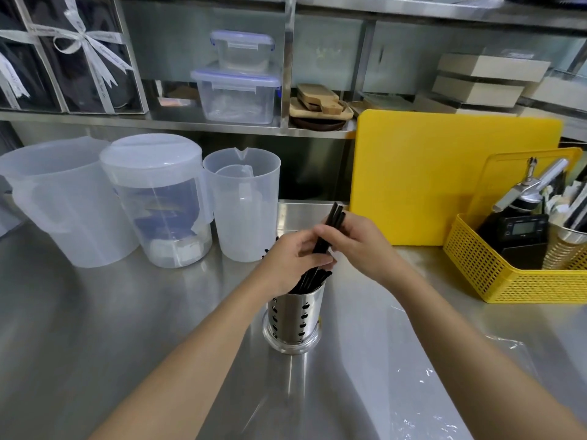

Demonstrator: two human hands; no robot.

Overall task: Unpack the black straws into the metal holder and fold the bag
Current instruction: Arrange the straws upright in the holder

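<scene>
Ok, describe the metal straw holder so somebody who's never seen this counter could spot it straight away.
On the steel counter, look in front of the yellow cutting board and the row of translucent jugs. The metal holder stands upright alone, right below both hands. It is the only shiny cylinder there, with small punched cut-outs and black straws sticking out.

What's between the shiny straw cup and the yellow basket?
In the head view, only bare steel counter and the person's right forearm crossing above it lie between the metal holder and the yellow basket.
</scene>
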